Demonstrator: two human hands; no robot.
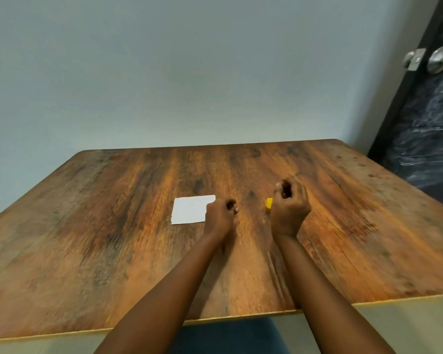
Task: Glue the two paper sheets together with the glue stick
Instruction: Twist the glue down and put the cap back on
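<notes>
Hands above wooden table (113,226), head view.
Left hand (219,215) curls its fingers at the white paper's (189,209) right edge, grip unclear; right hand (289,208) is fisted, contents unclear, yellow glue stick (269,204) peeking out just beside it.

light: even, soft — shadows: faint | blur: slight motion smear | edges: wide-angle bowing
</notes>
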